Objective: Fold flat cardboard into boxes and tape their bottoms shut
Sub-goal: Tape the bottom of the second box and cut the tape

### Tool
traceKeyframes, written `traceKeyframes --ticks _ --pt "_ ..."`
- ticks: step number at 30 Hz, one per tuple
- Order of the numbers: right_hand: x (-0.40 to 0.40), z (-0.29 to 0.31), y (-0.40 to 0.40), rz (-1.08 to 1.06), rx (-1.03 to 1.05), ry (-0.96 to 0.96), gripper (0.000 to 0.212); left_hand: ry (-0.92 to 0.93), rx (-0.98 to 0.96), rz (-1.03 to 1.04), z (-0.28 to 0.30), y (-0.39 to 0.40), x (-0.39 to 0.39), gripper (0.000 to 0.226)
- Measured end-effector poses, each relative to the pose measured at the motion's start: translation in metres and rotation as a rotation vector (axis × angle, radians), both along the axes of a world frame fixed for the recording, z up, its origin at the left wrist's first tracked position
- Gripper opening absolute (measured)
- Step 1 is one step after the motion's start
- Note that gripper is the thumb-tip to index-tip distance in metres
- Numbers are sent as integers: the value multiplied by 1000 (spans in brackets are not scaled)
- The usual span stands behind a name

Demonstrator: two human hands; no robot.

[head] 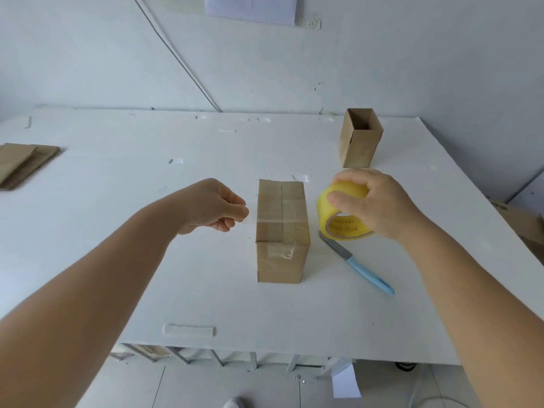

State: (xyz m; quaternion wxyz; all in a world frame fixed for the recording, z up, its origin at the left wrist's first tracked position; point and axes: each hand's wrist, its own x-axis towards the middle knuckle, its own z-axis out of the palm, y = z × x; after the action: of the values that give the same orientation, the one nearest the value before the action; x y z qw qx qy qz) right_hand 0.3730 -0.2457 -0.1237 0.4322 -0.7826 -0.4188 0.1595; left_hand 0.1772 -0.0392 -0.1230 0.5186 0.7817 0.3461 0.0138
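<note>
One head-worn wide-angle camera looks forward and down across the white table [206,290], from above its near edge toward the far edge and the wall [88,54] behind. Both forearms reach in from the bottom corners, close to the lens.

Lighting is bright, even and diffuse, source not visible. Shadows are faint: a soft one lies beside the taped box [282,231] on the white table [117,260]. No glare. Wide-angle distortion bends edges outward; overall focus is slightly soft.
</note>
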Motion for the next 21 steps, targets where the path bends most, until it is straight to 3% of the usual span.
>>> traceKeyframes --ticks 4,8,21 --pt "-4 -10 -1 -27 -184 -155 21 34 36 -22 -6 7 -6 8" --pt "-9 -16 0 -40 -226 -205 20 49 47 -38 -12 10 -6 10" --pt "-11 -24 -4 -61 -253 -123 20 52 20 -72 -25 14 -1 14"
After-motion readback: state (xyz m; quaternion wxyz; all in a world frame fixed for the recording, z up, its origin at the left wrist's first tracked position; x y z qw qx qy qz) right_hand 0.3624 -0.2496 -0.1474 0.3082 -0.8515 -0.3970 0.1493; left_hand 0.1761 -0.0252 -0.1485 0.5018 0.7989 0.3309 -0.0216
